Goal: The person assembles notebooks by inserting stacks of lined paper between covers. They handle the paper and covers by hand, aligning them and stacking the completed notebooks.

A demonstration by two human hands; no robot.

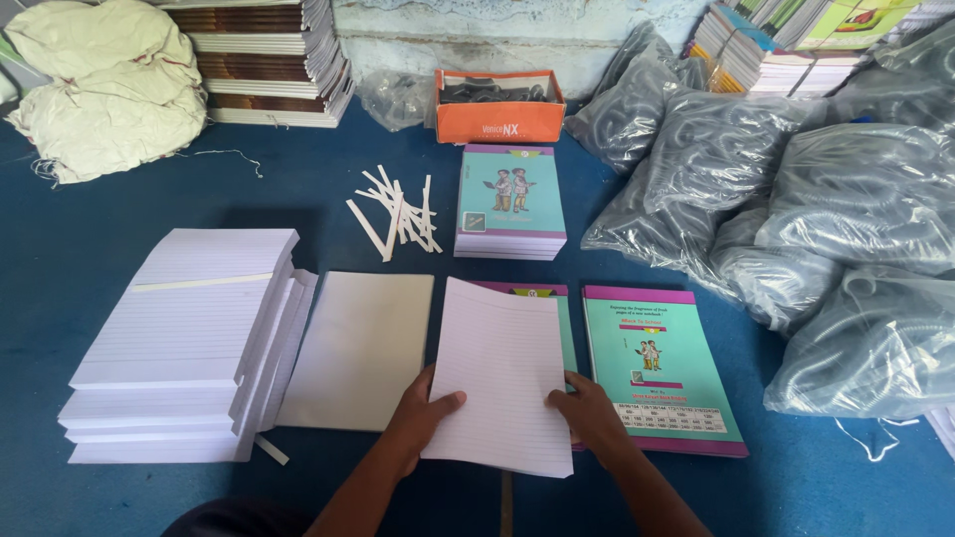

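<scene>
Together, our left hand (pixel 423 416) and right hand (pixel 587 413) grip a sheaf of ruled pages (pixel 502 373) at its lower edges, fingers clamped on it, above a teal cover (pixel 567 318), between the blank sheet (pixel 360 348) and a teal notebook (pixel 659 368).

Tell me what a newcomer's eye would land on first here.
First, the sheaf of lined white pages at centre front, held by the left hand and right hand over a teal notebook cover. Next, the tall stacks of lined paper at left. Then the heap of grey plastic bags filling the right side.
</scene>
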